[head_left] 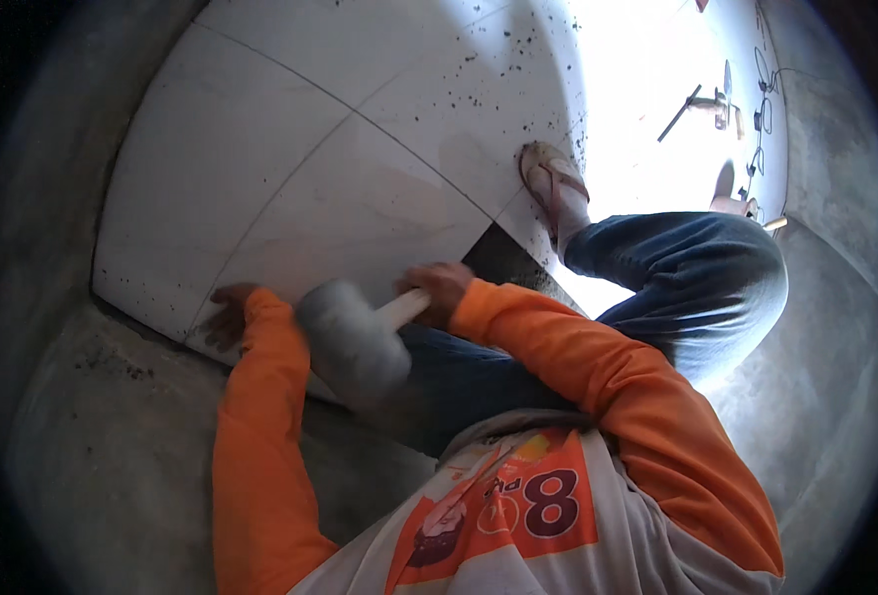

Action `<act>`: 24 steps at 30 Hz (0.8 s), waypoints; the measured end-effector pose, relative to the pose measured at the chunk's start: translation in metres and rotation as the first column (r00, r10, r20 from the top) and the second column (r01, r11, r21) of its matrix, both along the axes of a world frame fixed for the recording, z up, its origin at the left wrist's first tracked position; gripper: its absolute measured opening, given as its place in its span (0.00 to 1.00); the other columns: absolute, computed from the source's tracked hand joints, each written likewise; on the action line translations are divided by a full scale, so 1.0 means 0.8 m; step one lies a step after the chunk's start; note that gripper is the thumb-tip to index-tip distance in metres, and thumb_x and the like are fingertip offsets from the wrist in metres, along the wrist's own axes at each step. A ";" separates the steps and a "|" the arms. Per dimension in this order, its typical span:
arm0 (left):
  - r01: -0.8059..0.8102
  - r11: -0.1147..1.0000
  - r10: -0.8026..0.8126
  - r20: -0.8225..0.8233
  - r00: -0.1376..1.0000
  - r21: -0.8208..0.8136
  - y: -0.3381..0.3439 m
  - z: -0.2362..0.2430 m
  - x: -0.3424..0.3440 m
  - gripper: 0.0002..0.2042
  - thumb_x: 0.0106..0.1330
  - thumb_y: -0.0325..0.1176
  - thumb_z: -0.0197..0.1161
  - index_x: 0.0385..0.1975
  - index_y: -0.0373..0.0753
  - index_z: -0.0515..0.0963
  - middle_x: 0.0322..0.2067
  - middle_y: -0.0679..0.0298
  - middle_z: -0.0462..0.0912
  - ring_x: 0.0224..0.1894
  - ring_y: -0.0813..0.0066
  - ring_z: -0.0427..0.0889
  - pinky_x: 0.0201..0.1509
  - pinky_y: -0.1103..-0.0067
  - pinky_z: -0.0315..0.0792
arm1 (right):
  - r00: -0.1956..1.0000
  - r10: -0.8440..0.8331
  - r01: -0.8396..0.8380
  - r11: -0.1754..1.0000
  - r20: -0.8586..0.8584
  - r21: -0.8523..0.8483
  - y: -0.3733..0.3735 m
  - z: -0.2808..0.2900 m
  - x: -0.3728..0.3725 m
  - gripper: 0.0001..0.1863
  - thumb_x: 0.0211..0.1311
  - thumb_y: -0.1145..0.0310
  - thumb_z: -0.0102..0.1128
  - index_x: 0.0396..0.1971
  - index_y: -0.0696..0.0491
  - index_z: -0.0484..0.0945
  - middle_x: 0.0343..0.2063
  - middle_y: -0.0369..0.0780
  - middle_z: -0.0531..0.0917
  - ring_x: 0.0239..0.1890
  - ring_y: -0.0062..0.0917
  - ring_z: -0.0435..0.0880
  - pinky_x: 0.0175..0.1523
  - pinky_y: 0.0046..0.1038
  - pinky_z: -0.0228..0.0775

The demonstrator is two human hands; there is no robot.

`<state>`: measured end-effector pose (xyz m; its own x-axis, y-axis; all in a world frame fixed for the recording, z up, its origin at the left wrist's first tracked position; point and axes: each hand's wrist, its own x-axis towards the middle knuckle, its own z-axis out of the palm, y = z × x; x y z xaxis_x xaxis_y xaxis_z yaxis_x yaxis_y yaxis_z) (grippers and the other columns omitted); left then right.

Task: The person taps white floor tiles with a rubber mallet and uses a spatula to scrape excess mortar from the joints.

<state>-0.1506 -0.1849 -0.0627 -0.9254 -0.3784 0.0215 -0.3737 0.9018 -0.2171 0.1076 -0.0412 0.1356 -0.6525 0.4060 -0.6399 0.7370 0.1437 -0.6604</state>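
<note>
My right hand (439, 290) is closed round the pale wooden handle of a grey rubber mallet (352, 337). The mallet's thick head is slightly blurred and hangs to the left of that hand, between my two forearms. Against the large white floor tile (300, 243) rests my left hand (227, 315), its fingers apart and nothing in them. That hand is near the tile's joint and the edge along the wall. Part of the tile's near side is hidden behind my arms, the mallet and my leg.
A dark untiled gap (511, 260) lies right of my right hand, beside my sandalled foot (555, 183). Dark crumbs (503, 74) are scattered over the far tiles. Hand tools (722, 107) and a cable (759, 129) lie at the far right. Grey walls (82, 416) border the floor.
</note>
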 end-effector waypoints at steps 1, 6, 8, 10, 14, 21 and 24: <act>-0.009 1.000 0.009 0.000 1.000 0.018 0.005 0.000 0.000 0.32 0.68 0.58 0.28 0.68 0.50 0.42 0.69 0.64 0.42 0.71 0.70 0.40 0.71 0.65 0.33 | 0.992 0.053 -0.055 0.998 0.112 0.011 0.001 -0.026 0.022 0.11 0.51 0.63 0.59 0.32 0.52 0.76 0.20 0.46 0.79 0.28 0.44 0.80 0.37 0.37 0.74; -0.013 0.999 0.014 -0.021 1.000 0.037 0.001 0.000 -0.002 0.32 0.68 0.58 0.28 0.68 0.50 0.43 0.69 0.63 0.43 0.71 0.69 0.40 0.71 0.65 0.34 | 0.999 0.013 -0.012 1.000 -0.051 0.026 -0.018 0.001 0.006 0.15 0.49 0.62 0.60 0.38 0.50 0.78 0.23 0.44 0.81 0.31 0.41 0.82 0.40 0.36 0.75; -0.016 0.999 0.018 -0.027 0.999 0.048 0.002 0.001 -0.002 0.32 0.68 0.58 0.28 0.68 0.50 0.43 0.69 0.63 0.43 0.71 0.69 0.40 0.70 0.65 0.34 | 0.996 -0.026 0.028 0.999 0.080 -0.018 -0.007 -0.019 0.041 0.12 0.48 0.63 0.60 0.34 0.51 0.77 0.23 0.46 0.81 0.30 0.42 0.81 0.38 0.37 0.74; -0.023 0.998 0.024 -0.024 0.999 0.059 0.002 0.000 -0.004 0.32 0.68 0.58 0.28 0.68 0.50 0.43 0.69 0.63 0.43 0.71 0.69 0.41 0.70 0.65 0.34 | 0.989 -0.027 0.027 1.000 0.144 -0.003 -0.012 -0.020 0.028 0.11 0.48 0.63 0.60 0.32 0.51 0.77 0.23 0.46 0.80 0.30 0.42 0.81 0.37 0.38 0.74; 0.008 0.999 -0.006 -0.038 0.999 0.053 -0.008 0.003 0.000 0.32 0.68 0.58 0.29 0.68 0.50 0.43 0.69 0.63 0.43 0.71 0.69 0.41 0.70 0.65 0.34 | 0.996 -0.042 0.042 0.999 -0.074 0.003 -0.015 -0.018 0.015 0.10 0.47 0.63 0.60 0.29 0.51 0.77 0.23 0.47 0.80 0.30 0.43 0.81 0.36 0.38 0.73; 0.016 0.994 -0.013 -0.037 0.999 0.105 0.006 -0.001 0.004 0.32 0.68 0.58 0.29 0.68 0.50 0.43 0.69 0.62 0.44 0.71 0.68 0.42 0.70 0.64 0.35 | 0.983 -0.039 0.051 0.997 -0.178 0.065 0.000 0.010 0.001 0.07 0.50 0.66 0.57 0.28 0.52 0.78 0.21 0.47 0.80 0.26 0.41 0.81 0.33 0.35 0.75; 0.009 0.992 -0.002 -0.048 0.999 0.129 0.007 0.005 0.004 0.32 0.68 0.58 0.29 0.68 0.50 0.44 0.69 0.62 0.44 0.71 0.68 0.42 0.70 0.64 0.35 | 0.914 -0.023 0.073 0.991 0.406 -0.108 0.022 -0.008 0.033 0.06 0.47 0.67 0.58 0.26 0.53 0.74 0.23 0.47 0.79 0.28 0.44 0.80 0.35 0.39 0.73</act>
